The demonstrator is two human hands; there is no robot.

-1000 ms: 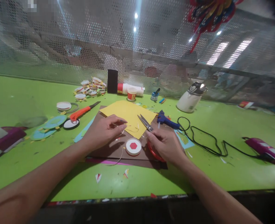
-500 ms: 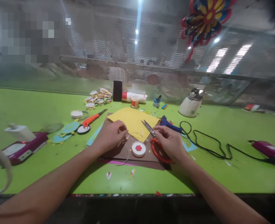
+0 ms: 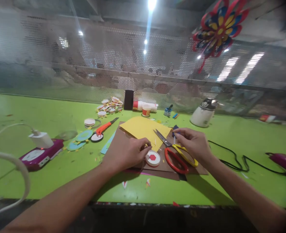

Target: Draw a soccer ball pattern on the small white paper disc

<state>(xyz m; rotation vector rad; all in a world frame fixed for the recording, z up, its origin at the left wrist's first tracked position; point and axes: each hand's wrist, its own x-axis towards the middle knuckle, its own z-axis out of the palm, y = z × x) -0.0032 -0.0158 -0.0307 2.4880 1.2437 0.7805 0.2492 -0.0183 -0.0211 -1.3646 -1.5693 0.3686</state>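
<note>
My left hand is closed in a pinch at the left edge of a white round disc with a red hexagon in its middle. What lies between its fingertips is too small to tell. The scissors, with one red and one yellow handle loop, lie partly spread on brown board, blades over a yellow sheet. My right hand is beyond the handles, thumb and fingers together. It covers most of a blue glue gun; whether it grips the gun is hidden.
Left are a purple power strip with a plugged-in charger, blue-green discs and an orange-handled knife. Behind stand finished-looking discs, a paper cup and a white jug. A black cord runs right.
My right hand has let go of the scissors, which now lie on the board, and moved up and right to the glue gun. My left hand has come down beside the disc. The view has shifted.
</note>
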